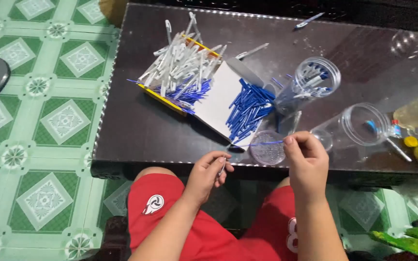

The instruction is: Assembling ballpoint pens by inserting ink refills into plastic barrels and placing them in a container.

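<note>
Pinching a thin blue refill (260, 143) between thumb and forefinger, the right hand (307, 162) hovers at the near edge of the desk (136, 130), wrist bent, forearm rising from the lower frame. Refill runs roughly level, pointing toward the left hand (206, 175). Left hand is curled around a slim pale pen barrel (222, 167), fingers closed on it, knuckles up, just off the desk's near edge and above the red shorts (170, 212).

Landmark: white board (218, 99) lying mid-desk.
- On its near-right part: loose heap of blue refills (248, 107).
- At its far-left side: yellow-edged tray (163, 96) piled with white pen barrels (182, 63), more blue pieces beneath them.
- Right of it: clear plastic jar (310, 84) on its side, holding pens; further right a second clear jar (354, 125), also tipped.
- Near side of it: small clear lid (267, 150), between the two hands.
- Far beyond it: one stray pen (309, 20) near the desk's back edge.

Desk top is dark and glossy with a studded rim. Floor (39, 145) to the left of it is green-and-white patterned tile.
</note>
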